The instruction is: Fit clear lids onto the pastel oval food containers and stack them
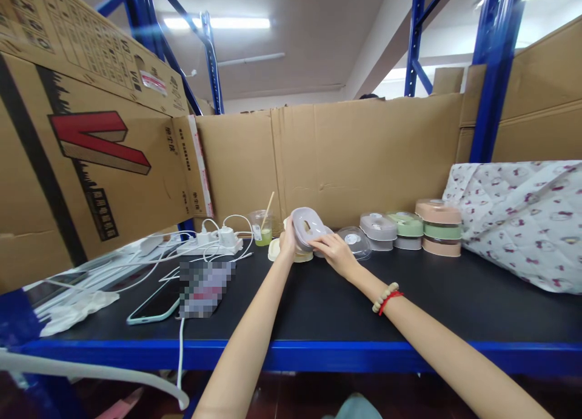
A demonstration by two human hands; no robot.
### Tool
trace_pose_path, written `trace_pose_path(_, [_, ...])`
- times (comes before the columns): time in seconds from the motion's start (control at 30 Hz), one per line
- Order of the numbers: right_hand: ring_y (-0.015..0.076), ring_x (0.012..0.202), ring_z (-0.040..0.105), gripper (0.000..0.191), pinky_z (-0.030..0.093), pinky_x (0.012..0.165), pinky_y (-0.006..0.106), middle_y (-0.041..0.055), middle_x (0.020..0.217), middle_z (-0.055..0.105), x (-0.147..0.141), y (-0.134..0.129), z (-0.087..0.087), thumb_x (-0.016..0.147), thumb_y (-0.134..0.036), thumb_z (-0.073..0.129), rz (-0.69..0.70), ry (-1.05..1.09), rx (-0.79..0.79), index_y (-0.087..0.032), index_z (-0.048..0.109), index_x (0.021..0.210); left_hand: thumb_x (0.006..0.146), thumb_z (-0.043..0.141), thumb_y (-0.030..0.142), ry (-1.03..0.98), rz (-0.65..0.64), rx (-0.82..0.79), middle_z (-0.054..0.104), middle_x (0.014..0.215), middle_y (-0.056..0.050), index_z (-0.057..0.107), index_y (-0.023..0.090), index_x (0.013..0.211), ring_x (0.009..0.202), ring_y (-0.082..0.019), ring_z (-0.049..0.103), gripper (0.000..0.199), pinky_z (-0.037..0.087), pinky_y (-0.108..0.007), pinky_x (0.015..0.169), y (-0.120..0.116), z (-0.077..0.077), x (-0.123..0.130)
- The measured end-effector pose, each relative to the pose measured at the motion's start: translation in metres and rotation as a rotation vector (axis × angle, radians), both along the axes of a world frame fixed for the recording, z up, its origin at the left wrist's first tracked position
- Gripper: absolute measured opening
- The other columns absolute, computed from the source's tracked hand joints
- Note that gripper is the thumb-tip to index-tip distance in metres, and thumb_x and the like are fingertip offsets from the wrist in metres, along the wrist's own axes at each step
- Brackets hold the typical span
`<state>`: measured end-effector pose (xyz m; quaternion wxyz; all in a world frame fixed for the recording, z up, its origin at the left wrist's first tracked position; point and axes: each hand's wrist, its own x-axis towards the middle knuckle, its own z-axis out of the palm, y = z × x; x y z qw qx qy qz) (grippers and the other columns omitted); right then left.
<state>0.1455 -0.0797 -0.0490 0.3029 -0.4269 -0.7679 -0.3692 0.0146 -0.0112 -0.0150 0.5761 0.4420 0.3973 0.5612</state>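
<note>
A lilac-grey oval plastic dish [305,220] with a slot in its middle is held tilted above the black tabletop. My left hand [288,240] grips its left side. At its lower right edge, the fingers of my right hand [335,251] are closed on the rim. Behind my hands lie cream plastic pieces [274,250], partly hidden by the left hand. Another grey piece [325,231] shows just behind the right fingers. A clear plastic lid [356,242] lies to the right of my right hand.
Stacked oval boxes in grey [378,227], green [406,225] and peach [439,211] stand at the back right beside a patterned cloth [522,225]. A cup [262,230] with green liquid, a power strip [210,245] and a phone [157,302] are left. Cardboard [364,146] walls the back.
</note>
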Motion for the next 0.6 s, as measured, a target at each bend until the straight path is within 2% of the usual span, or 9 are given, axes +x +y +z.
trace_pose_path(0.07, [0.0166,0.085,0.059,0.033,0.046,0.074,0.030,0.0094,0.095,0.066,-0.001,0.001,-0.001,0.090,-0.013,0.038,0.044,0.011,0.001,-0.015,0.064,0.110,0.078,0.059,0.051,0.048,0.037,-0.017,0.060,0.089,-0.010,0.057,0.014,0.078,0.095,-0.024,0.057,0.037,0.046,-0.032,0.078,-0.010,0.006,-0.001])
trace_pose_path(0.13, [0.0167,0.088,0.059,0.034,0.047,0.076,0.030,0.0100,0.098,0.065,-0.003,0.000,-0.002,0.091,-0.015,0.036,0.067,0.044,-0.018,-0.016,0.064,0.110,0.075,0.068,0.036,0.030,0.043,0.036,0.061,0.087,-0.006,0.057,0.013,0.081,0.088,-0.019,0.057,0.026,0.044,-0.026,0.077,-0.018,0.010,-0.001])
trace_pose_path(0.2, [0.0177,0.097,0.058,0.035,0.046,0.084,0.034,0.0105,0.106,0.063,-0.007,-0.002,-0.001,0.091,-0.019,0.036,0.068,0.141,-0.021,-0.019,0.063,0.112,0.075,0.068,0.025,-0.037,0.032,0.067,0.060,0.082,-0.002,0.058,0.013,0.081,0.078,-0.013,0.056,0.017,0.043,-0.021,0.071,-0.023,0.013,0.000])
trace_pose_path(0.3, [0.0215,0.114,0.050,0.040,0.041,0.096,0.039,0.0136,0.123,0.053,-0.014,-0.004,0.000,0.087,-0.034,0.043,0.065,0.468,0.025,-0.018,0.057,0.120,0.078,0.063,0.021,-0.189,-0.035,0.066,0.057,0.072,0.001,0.059,0.012,0.078,0.063,-0.008,0.051,0.009,0.040,-0.018,0.059,-0.026,0.015,0.002])
trace_pose_path(0.4, [0.0250,0.117,0.049,0.062,0.044,0.094,0.039,0.0196,0.128,0.046,-0.016,-0.003,0.004,0.078,-0.047,0.048,0.082,0.921,0.022,-0.009,0.049,0.127,0.077,0.062,0.021,-0.283,-0.162,0.050,0.054,0.066,0.002,0.059,0.012,0.075,0.056,-0.007,0.048,0.009,0.036,-0.017,0.052,-0.029,0.016,0.005])
trace_pose_path(0.47, [0.0259,0.105,0.056,0.064,0.051,0.081,0.036,0.0207,0.119,0.053,-0.015,-0.004,0.008,0.075,-0.051,0.047,0.111,1.173,-0.074,-0.006,0.052,0.121,0.075,0.062,0.021,-0.295,-0.227,0.058,0.054,0.065,0.002,0.059,0.012,0.073,0.054,-0.007,0.047,0.010,0.036,-0.017,0.051,-0.032,0.015,0.008])
trace_pose_path(0.5, [0.0254,0.095,0.060,0.062,0.053,0.071,0.034,0.0192,0.109,0.059,-0.014,-0.006,0.010,0.075,-0.053,0.046,0.132,1.263,-0.154,-0.007,0.056,0.114,0.074,0.063,0.020,-0.287,-0.243,0.067,0.054,0.065,0.002,0.059,0.012,0.072,0.054,-0.008,0.048,0.009,0.036,-0.017,0.051,-0.033,0.015,0.009])
trace_pose_path(0.53, [0.0244,0.083,0.063,0.059,0.053,0.060,0.032,0.0163,0.095,0.064,-0.013,-0.008,0.012,0.074,-0.055,0.047,0.156,1.328,-0.246,-0.008,0.060,0.106,0.072,0.063,0.020,-0.269,-0.245,0.075,0.055,0.065,0.002,0.060,0.012,0.071,0.055,-0.008,0.048,0.009,0.037,-0.017,0.052,-0.034,0.014,0.011])
trace_pose_path(0.6, [0.0211,0.060,0.061,0.054,0.047,0.043,0.027,0.0086,0.067,0.063,-0.013,-0.013,0.016,0.070,-0.058,0.053,0.198,1.415,-0.403,-0.010,0.062,0.095,0.070,0.065,0.019,-0.212,-0.235,0.080,0.057,0.066,0.001,0.062,0.011,0.071,0.057,-0.008,0.050,0.009,0.038,-0.017,0.054,-0.035,0.012,0.013])
